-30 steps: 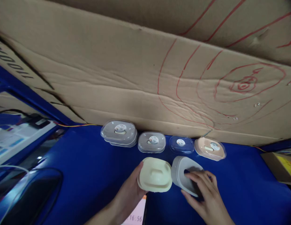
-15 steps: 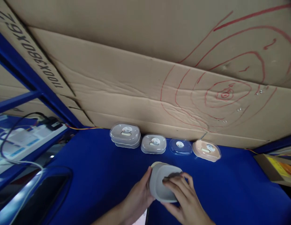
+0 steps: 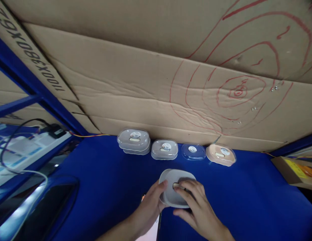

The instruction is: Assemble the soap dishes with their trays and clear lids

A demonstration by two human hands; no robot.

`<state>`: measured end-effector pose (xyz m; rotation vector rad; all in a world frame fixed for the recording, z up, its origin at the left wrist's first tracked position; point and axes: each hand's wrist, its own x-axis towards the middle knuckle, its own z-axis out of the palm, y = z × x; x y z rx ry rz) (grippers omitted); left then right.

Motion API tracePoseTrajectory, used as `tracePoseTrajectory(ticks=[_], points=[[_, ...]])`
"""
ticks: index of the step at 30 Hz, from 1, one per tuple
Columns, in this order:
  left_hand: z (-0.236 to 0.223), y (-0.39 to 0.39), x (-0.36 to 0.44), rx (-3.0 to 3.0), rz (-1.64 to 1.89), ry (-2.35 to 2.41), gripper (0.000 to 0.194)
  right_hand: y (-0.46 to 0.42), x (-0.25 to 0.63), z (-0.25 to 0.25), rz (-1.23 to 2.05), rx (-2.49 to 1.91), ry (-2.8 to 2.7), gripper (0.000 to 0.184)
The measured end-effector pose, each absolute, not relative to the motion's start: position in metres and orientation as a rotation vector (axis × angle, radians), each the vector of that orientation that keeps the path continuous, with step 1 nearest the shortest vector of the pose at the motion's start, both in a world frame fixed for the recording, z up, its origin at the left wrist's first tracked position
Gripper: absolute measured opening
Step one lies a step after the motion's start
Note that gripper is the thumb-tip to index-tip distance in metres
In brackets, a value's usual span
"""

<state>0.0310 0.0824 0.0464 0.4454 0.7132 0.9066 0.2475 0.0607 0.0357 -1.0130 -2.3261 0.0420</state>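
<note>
My left hand grips a grey rounded plastic box by its left side, thumb on the top face and fingers underneath. My right hand lies over the box's right side. Its bent fingertips press at a small cream oval piece in a dark slot on the grey face, while the thumb is by the lower edge. The box is tilted above the blue table. Fingers partly cover the cream piece and the box's right edge.
Along the cardboard wall stand stacked grey boxes with clear lids, a single grey box, a clear lid and a peach box. A phone lies below my left hand. Left are a power strip and cables; right, a carton.
The box has turned so its grey face with the cream piece shows more. My left thumb has moved from the rim onto that face. The view has shifted slightly.
</note>
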Motion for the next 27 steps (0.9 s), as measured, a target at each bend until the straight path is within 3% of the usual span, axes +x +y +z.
tracePoseTrajectory(ticks=[3,9,16,22,27], points=[[0.047,0.085,0.029,0.387,0.900,0.743,0.056,0.072,0.260,0.022,0.046,-1.086,-2.213,0.056],[0.063,0.094,0.023,0.366,0.931,0.837,0.053,0.122,0.284,0.001,-0.054,-1.632,-2.073,0.057],[0.068,0.098,0.020,0.403,0.906,0.813,0.049,0.117,0.287,-0.003,-0.043,-1.709,-2.055,0.049],[0.065,0.099,0.019,0.403,0.900,0.836,0.047,0.117,0.291,-0.005,0.053,-1.691,-1.982,0.061],[0.064,0.100,0.021,0.426,0.914,0.827,0.047,0.121,0.293,0.001,0.091,-1.630,-1.856,0.055]])
